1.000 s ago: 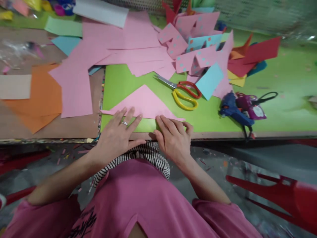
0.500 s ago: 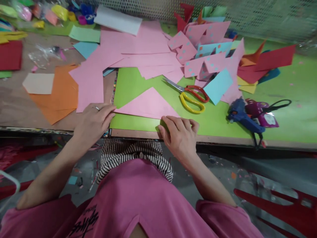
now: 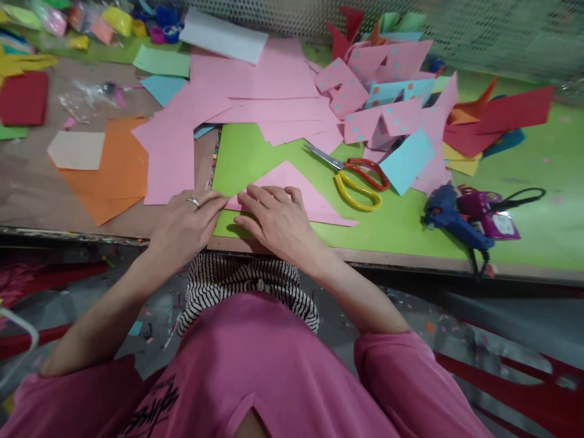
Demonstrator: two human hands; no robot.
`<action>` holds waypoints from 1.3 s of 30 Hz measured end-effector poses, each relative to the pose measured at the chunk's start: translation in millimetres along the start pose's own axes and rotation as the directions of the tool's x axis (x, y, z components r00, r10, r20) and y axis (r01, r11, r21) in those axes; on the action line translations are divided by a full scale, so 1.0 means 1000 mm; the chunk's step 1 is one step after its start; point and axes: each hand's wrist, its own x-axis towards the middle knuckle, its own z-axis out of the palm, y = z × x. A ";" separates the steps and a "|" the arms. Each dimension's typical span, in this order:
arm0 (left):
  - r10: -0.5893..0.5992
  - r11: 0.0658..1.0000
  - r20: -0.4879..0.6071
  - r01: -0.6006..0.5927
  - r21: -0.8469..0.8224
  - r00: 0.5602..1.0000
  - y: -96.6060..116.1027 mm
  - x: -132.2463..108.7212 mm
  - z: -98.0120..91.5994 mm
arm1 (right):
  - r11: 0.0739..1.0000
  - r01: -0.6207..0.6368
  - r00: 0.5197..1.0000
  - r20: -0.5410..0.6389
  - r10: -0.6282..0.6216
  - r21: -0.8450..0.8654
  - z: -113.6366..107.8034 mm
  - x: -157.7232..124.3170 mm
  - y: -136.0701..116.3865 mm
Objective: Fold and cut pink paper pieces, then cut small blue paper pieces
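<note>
A pink paper triangle point(image 3: 296, 182) lies folded on a green sheet point(image 3: 392, 225) at the table's near edge. My left hand point(image 3: 185, 225), with a ring on one finger, has its fingertips together at the triangle's left corner; I cannot tell if it pinches the corner or presses on it. Beside it, my right hand point(image 3: 274, 219) lies flat with fingers stretched out, pressing on the triangle's lower left part. Both hands nearly touch each other.
Red-and-yellow scissors point(image 3: 356, 179) lie right of the triangle. A blue glue gun point(image 3: 449, 216) and a purple tool point(image 3: 486, 213) sit further right. Loose pink sheets point(image 3: 255, 85), orange paper point(image 3: 116, 170) and dotted pink pieces point(image 3: 365, 97) cover the back.
My right hand has slid left along the triangle's lower edge to meet my left hand, which moved earlier from the middle to the left corner.
</note>
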 end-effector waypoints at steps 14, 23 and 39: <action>0.056 0.991 0.091 -0.066 0.113 0.994 0.005 -0.006 -0.001 | 0.999 -0.042 0.999 -0.020 0.041 -0.016 0.007 -0.005 -0.005; 0.040 0.992 0.120 -0.053 0.111 0.992 0.013 -0.016 0.007 | 0.999 -0.030 0.999 -0.036 0.029 -0.022 0.010 -0.008 -0.002; -0.028 0.990 0.007 0.027 0.138 1.000 0.027 -0.021 0.017 | 0.995 -0.050 0.980 -0.194 0.032 -0.090 0.012 -0.034 0.001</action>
